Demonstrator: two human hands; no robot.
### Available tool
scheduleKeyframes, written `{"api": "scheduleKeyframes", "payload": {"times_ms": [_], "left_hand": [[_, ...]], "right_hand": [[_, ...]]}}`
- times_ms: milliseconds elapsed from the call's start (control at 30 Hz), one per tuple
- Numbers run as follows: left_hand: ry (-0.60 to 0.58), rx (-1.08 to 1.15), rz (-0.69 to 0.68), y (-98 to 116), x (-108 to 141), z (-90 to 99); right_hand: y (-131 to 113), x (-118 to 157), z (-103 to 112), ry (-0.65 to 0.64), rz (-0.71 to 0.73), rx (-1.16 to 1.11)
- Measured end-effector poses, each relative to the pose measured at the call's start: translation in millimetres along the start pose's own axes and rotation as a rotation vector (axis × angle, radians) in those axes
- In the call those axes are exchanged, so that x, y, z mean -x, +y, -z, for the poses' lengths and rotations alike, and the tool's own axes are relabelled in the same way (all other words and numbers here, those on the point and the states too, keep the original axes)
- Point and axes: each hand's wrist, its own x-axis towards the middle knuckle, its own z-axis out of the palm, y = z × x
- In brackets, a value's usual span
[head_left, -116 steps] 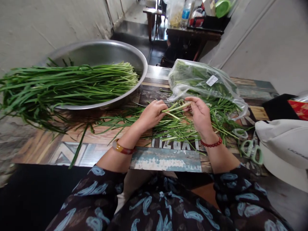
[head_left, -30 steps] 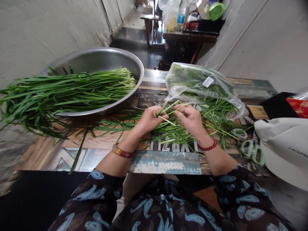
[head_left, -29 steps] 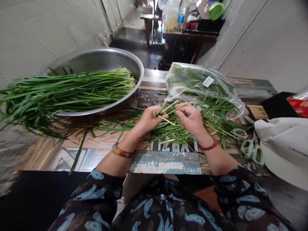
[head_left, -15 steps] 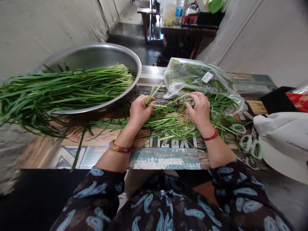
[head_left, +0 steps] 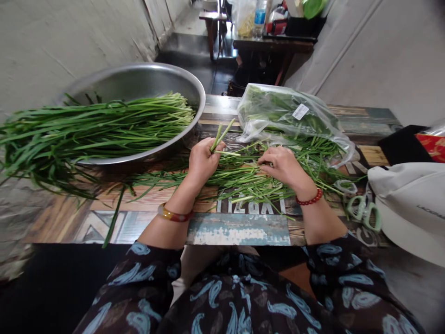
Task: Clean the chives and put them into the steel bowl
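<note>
My left hand (head_left: 204, 157) is closed around a few garlic chives (head_left: 224, 132), their pale stem ends sticking up past the thumb. Below and to the right, a loose pile of garlic chives (head_left: 239, 178) is spread over the wooden table (head_left: 239, 229). My right hand (head_left: 280, 168) is down at this pile, fingers pinched together on the stalks; the fingertips are partly hidden. At the left, a large steel basin (head_left: 139, 74) holds a thick bundle of garlic chives (head_left: 114, 127), leaves hanging over its rim.
A clear plastic bag (head_left: 301, 111) of more chives lies behind my right hand. Green-handled scissors (head_left: 365, 213) and a white cap (head_left: 410, 204) are at the right edge. Farther back, another table (head_left: 274, 45) bears a water bottle (head_left: 259, 18).
My right hand has come down and left, from half open above the pile to pinched at the stalks. My left hand keeps its hold on the chives, nearly still.
</note>
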Motion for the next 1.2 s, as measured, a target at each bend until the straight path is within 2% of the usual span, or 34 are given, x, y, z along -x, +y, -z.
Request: {"api": "scheduleKeyframes", "payload": {"times_ms": [133, 233, 400, 567, 700, 833, 900, 1067, 1200], "left_hand": [[-0.009, 0.016, 0.008, 1.5, 0.8, 0.1], [-0.018, 0.076, 0.009, 3.0, 1.4, 0.6], [-0.047, 0.192, 0.046, 6.7, 2.5, 0.7], [-0.196, 0.248, 0.091, 13.0, 4.9, -1.1], [-0.318, 0.267, 0.064, 20.0, 7.4, -2.6], [-0.420, 0.320, 0.040, 25.4, 10.3, -5.6], [-0.447, 0.340, 0.026, 26.6, 11.2, -6.5], [-0.454, 0.375, 0.082, 27.3, 11.2, -3.8], [-0.447, 0.360, 0.062, 27.0, 10.9, -3.2]], "right_hand": [[-2.0, -4.6, 3.0, 0.075, 0.023, -0.196], [-5.8, -8.2, 5.6, 0.189, -0.051, -0.359], [-10.8, -10.1, 3.9, 0.274, -0.121, -0.398], [-18.1, -9.9, 3.6, 0.317, -0.098, -0.367], [-27.7, -10.1, 4.9, 0.319, -0.008, -0.316], [-35.9, -10.5, 3.7, 0.334, 0.021, -0.321], [-37.1, -10.3, 2.0, 0.349, -0.017, -0.374], [-30.5, -9.4, -4.3, 0.394, -0.270, -0.638], [-33.1, -10.1, -7.4, 0.329, -0.271, -0.807]]}}
